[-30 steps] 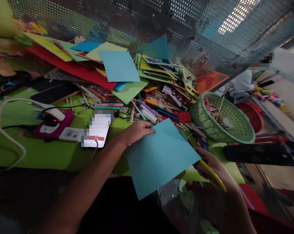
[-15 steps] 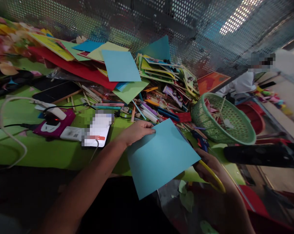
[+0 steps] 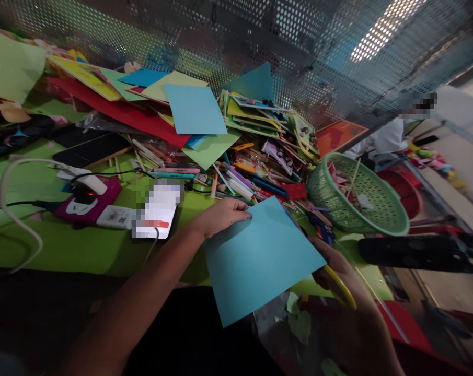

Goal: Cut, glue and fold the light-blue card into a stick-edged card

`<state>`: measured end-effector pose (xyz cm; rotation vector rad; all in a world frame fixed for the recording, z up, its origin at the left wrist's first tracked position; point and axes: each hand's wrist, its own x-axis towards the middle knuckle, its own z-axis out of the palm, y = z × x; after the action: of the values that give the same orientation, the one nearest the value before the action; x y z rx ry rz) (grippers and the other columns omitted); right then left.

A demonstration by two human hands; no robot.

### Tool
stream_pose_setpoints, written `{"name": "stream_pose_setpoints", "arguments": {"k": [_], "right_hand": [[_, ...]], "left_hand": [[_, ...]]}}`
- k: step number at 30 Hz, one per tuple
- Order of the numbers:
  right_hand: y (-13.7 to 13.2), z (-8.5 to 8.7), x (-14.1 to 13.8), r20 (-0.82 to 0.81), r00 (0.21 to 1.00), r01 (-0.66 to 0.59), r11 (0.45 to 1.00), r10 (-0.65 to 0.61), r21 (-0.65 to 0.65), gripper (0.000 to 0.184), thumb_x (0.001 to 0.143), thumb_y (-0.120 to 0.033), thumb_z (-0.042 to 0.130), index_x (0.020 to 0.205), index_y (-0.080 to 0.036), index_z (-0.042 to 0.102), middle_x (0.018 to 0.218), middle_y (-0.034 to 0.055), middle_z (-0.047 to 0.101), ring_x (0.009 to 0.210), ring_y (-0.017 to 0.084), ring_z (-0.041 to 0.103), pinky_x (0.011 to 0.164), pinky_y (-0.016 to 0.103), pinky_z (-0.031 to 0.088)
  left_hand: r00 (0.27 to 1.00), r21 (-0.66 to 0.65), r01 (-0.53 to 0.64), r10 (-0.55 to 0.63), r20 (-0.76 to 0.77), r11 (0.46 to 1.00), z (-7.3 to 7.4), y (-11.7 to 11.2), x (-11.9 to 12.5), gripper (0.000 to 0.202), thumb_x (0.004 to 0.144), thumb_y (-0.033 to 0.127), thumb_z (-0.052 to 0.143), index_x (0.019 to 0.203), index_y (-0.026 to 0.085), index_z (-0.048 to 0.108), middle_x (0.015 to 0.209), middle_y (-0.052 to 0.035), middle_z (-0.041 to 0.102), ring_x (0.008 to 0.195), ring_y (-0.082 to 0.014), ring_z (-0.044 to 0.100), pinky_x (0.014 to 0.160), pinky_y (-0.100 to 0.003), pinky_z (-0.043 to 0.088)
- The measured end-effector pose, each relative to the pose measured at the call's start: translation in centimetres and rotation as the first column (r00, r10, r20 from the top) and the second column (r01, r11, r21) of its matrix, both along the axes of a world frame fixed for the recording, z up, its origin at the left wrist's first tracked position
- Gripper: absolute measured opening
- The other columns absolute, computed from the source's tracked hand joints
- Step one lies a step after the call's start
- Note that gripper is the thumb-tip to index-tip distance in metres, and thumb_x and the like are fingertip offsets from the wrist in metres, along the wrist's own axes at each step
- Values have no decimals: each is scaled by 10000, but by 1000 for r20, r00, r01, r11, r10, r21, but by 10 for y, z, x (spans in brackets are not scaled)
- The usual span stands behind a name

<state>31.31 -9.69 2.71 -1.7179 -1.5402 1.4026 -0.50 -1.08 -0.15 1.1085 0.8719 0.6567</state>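
Note:
My left hand [image 3: 224,218] pinches the upper left edge of a blue sheet of paper [image 3: 262,261], thumb on top. The sheet is held over the front edge of the green table [image 3: 91,250]. At its right edge my right hand [image 3: 336,266] is closed round scissors with a yellow handle [image 3: 343,290]. The paper covers part of the scissors, so how far the blades are apart cannot be seen. Left of my left hand lies a lit phone [image 3: 160,209] with a cable across it.
A magenta power strip [image 3: 87,201] with cords sits at left. Pens and markers [image 3: 240,180] lie behind the paper, below stacked coloured sheets [image 3: 197,109]. A green basket [image 3: 357,196] holds scraps at right. Another person [image 3: 389,136] is further back. Leaf-shaped cuttings [image 3: 299,321] lie below.
A pale green sheet has come into view at the far left. My right hand and the scissors have shifted slightly; the blue sheet is still held in nearly the same place.

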Motion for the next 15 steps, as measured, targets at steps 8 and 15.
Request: {"name": "stream_pose_setpoints", "arguments": {"k": [8, 15], "right_hand": [[-2, -8, 7, 27, 1000, -3, 1000, 3, -24, 547, 760, -427, 727, 1254, -223, 606, 571, -90, 442, 441, 91, 354, 393, 216, 283], [-1, 2, -2, -10, 1000, 0, 1000, 0, -25, 486, 717, -388, 740, 1156, -215, 627, 610, -74, 471, 467, 87, 379, 422, 220, 310]], "left_hand": [[999, -20, 17, -16, 45, 1000, -2, 0, 1, 233, 762, 381, 711, 866, 174, 731, 817, -45, 725, 735, -201, 655, 740, -340, 519], [1000, 26, 20, -20, -8, 999, -2, 1, 0, 295, 727, 430, 722, 846, 161, 702, 807, -42, 707, 728, -206, 650, 704, -322, 500]]}}
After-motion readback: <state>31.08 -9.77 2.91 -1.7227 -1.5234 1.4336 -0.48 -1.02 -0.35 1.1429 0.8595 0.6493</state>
